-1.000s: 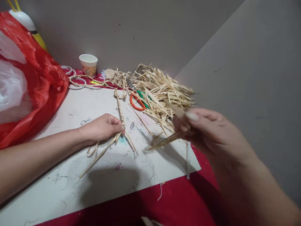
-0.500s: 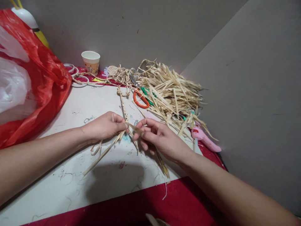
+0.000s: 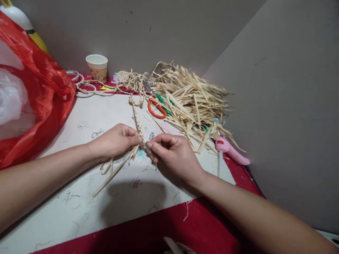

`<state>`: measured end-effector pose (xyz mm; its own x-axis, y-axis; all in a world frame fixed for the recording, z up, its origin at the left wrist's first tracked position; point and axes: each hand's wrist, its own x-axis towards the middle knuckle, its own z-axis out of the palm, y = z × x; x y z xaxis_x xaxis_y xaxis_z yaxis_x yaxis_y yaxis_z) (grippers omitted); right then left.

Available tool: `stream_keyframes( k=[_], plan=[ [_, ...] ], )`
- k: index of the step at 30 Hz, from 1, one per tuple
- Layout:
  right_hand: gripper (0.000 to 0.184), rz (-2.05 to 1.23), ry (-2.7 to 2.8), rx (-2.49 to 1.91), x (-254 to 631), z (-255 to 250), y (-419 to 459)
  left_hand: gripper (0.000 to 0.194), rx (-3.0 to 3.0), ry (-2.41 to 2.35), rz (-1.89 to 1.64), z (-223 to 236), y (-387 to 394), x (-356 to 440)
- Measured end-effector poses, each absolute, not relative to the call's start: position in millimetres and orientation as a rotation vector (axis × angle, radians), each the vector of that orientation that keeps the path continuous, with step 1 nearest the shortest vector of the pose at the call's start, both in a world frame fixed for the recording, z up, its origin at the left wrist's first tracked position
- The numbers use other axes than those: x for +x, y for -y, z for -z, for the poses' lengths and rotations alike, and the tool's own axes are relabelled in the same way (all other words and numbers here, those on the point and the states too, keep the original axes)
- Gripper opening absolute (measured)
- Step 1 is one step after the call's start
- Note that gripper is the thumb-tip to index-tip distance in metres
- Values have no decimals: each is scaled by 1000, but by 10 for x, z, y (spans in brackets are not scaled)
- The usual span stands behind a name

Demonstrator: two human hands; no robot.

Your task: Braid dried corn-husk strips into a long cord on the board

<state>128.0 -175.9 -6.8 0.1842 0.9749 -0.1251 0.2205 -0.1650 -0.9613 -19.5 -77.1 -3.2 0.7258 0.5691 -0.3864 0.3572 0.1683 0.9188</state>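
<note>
left hand (image 3: pixel 120 140) pinches the near end of a straw braid (image 3: pixel 137 120), which runs away beyond it; just beside, the right hand (image 3: pixel 177 153) pinches what seems a loose strand (image 3: pixel 152 154), partly hidden.

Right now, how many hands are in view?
2: the left hand pinches the braid at its near end; the right hand is just to the right.

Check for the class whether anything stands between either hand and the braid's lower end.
Nothing visible does. The left hand pinches the braid at its lower end, and the right hand is close beside that end. The scissors and straw pile lie farther back, outside that gap.
</note>
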Motion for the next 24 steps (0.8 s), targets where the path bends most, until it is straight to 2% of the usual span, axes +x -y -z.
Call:
stream_keyframes(
  k=[6, 15, 24],
  plan=[
    [15, -811, 1278, -1636, 1257, 160, 1728, 23, 1457, -819, -197, 33, 782, -193],
    [23, -961, 875, -1504, 1231, 38, 1759, 18, 1436, -865, -190, -5, 798, -176],
    [20, -942, 969, -1537, 1187, 162, 1739, 20, 1422, -844, -198, 15, 800, -180]
  ],
)
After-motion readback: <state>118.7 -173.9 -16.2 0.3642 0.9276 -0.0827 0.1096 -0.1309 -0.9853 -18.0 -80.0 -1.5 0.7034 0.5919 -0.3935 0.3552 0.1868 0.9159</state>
